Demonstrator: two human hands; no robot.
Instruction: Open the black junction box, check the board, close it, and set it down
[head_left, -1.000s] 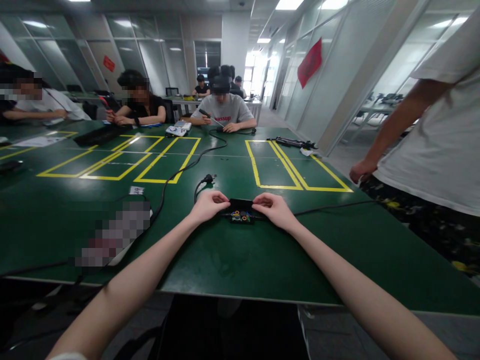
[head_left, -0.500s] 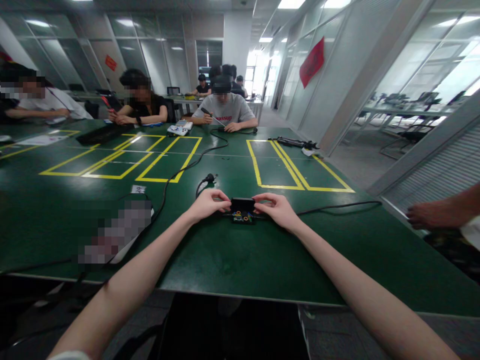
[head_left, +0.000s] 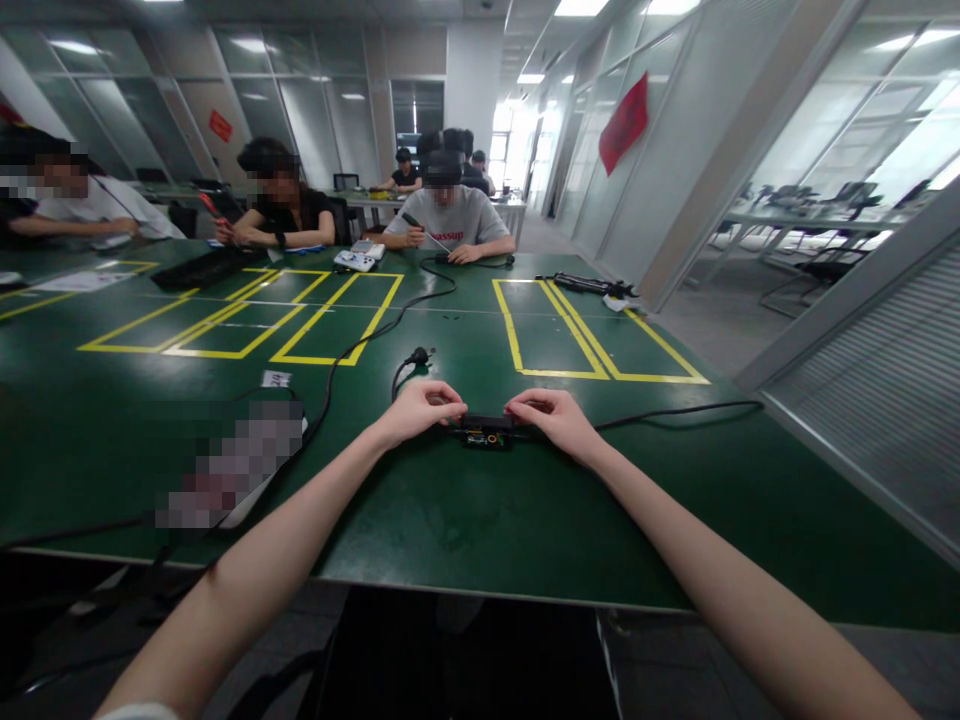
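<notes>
Pinched at both ends between the left hand (head_left: 416, 410) and the right hand (head_left: 551, 418): a small black module (head_left: 487, 432) with an exposed circuit board on its near face. Set low on the green table (head_left: 465, 520), about midway across and a short way in from the near edge. Both hands curled almost closed, fingertips pressed to the module's left and right ends, forearms crossing the table's near edge.

Emerging from under the right hand — a thin black cable (head_left: 675, 410), lying along the table towards its right edge. Just behind the left hand, a black plug (head_left: 418, 356) on a looped lead, apart from the fingers. Further left, close to the near edge, a blurred-out flat object (head_left: 232, 465) and, behind it, a small white label (head_left: 274, 379).

Open green surface between module and near edge, and out to the right as far as the cable. Yellow tape rectangles (head_left: 555, 330) behind — well apart from the hands. Seated persons (head_left: 448, 215) at the far side, well clear.
</notes>
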